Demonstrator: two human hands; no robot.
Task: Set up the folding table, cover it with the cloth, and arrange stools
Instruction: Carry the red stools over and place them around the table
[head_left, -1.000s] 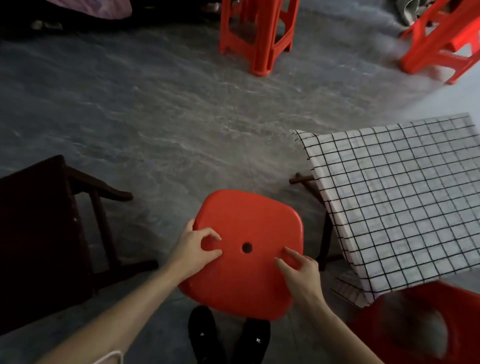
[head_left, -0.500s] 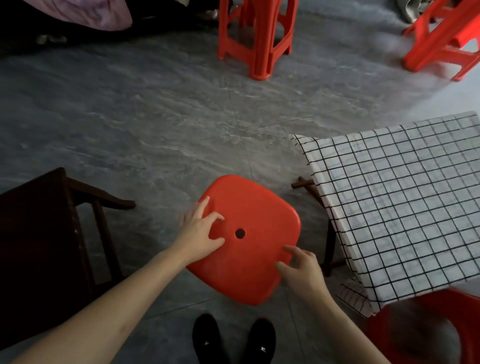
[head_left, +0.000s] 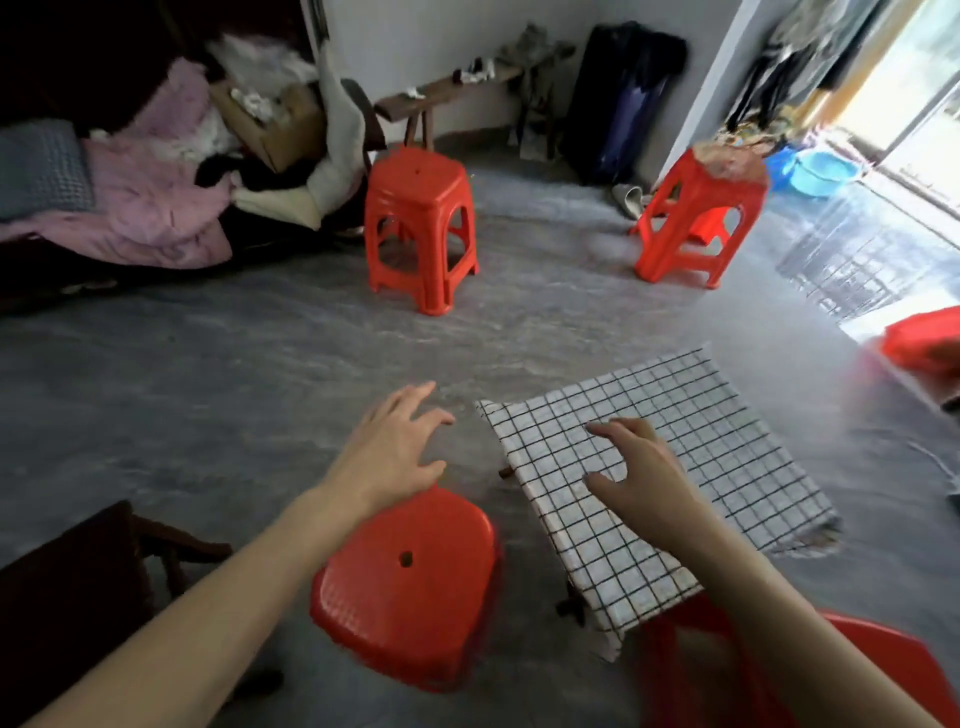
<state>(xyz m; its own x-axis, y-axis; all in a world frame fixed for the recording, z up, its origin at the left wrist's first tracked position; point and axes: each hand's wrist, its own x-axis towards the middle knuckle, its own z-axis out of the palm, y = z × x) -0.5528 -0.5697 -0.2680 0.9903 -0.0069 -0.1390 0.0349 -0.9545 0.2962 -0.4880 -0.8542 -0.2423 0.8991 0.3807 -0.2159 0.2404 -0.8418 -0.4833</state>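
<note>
Red plastic stool (head_left: 410, 587) stands just beside the checked-cloth (head_left: 654, 467) desk; both hands, left (head_left: 389, 447) and right (head_left: 639, 467), hover above, fingers spread, holding nothing.

Red plastic stool (head_left: 410, 587) stands upright below the left hand (head_left: 387, 449); the low table under its checked cloth (head_left: 675, 467) sits beneath the right hand (head_left: 641, 467).

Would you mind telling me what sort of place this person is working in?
Most likely a lived-in room of a home: a heap of bedding and clothes lies at the left, garments hang on a clothes rack by a bright doorway, and red plastic stools stand on the grey floor.
</note>
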